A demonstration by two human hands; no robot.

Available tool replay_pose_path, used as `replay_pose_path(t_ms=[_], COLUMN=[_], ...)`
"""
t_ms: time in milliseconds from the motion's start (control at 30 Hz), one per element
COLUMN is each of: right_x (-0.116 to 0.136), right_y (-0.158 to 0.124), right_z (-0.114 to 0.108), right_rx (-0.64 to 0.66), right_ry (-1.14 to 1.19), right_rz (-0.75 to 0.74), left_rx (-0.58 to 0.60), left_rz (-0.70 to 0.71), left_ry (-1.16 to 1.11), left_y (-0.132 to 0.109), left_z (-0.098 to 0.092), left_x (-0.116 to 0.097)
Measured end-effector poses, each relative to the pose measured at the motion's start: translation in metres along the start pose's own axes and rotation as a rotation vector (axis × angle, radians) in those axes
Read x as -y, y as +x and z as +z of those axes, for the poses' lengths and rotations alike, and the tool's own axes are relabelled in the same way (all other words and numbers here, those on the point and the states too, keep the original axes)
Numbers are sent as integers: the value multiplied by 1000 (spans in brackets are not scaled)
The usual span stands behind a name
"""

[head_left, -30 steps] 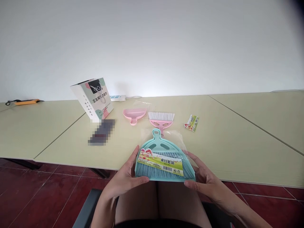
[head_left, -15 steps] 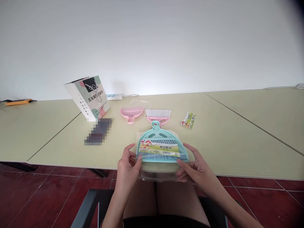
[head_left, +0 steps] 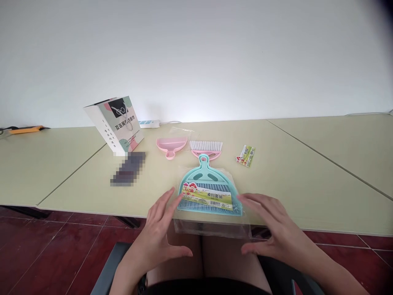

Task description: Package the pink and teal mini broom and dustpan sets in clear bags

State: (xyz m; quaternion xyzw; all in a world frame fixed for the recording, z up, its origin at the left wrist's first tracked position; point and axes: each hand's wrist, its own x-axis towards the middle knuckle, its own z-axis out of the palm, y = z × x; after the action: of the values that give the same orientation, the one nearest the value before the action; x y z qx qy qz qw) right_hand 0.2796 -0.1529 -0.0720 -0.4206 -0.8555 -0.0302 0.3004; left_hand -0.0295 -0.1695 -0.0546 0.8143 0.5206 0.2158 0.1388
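A teal dustpan-and-brush set (head_left: 207, 188) in a clear plastic bag with a colourful label lies at the near edge of the pale green table (head_left: 307, 180). The bag's open end hangs over the edge. My left hand (head_left: 159, 235) is open just left of the pack, fingers spread, fingertips close to its left corner. My right hand (head_left: 272, 225) is open to the right of it, fingers spread beside the bag. Neither hand grips anything.
Behind the pack lie a pink dustpan (head_left: 171, 145), a pink brush with white bristles (head_left: 206, 148) and a small label card (head_left: 246, 155). A printed paper bag (head_left: 116, 123) stands at the left, with a blurred dark object (head_left: 128, 169) before it. Red tiled floor lies below.
Both hands were holding the bagged teal set above the table edge; it now lies on the table and both hands have let go and opened beside it.
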Motion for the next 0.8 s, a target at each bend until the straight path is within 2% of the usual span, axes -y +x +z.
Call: replay_pose_path(t_ms=[33, 100, 167, 267, 400, 533, 600, 700, 800], right_x=[-2, -4, -6, -6, 0, -3, -8, -12, -7], right_y=[0, 0, 0, 3, 14, 19, 20, 21, 26], right_z=[2, 9, 16, 21, 27, 42, 48, 50, 43], right_rx=[26, 46, 12, -71, -103, -162, -134, -43, -76], right_ry=[-18, -34, 4, 135, 219, 75, 46, 135, 281], right_rz=[-95, -193, -200, -111, 170, 483, 564, 596, 660], left_rx=[15, -20, -123, -290, -396, -396, -357, -280, -274], left_rz=[56, 137, 196, 202, 16, -220, -318, -375, -390], left_ry=[50, 115, 122, 69, -33, -49, -60, -120, -175], left_y=[-1, 0, 3, 10, 25, 41, 47, 52, 53], left_z=[3, 10, 17, 23, 29, 36, 37, 34, 34], left_x=[4, 13, 21, 23, 8, -5, -7, -6, -6])
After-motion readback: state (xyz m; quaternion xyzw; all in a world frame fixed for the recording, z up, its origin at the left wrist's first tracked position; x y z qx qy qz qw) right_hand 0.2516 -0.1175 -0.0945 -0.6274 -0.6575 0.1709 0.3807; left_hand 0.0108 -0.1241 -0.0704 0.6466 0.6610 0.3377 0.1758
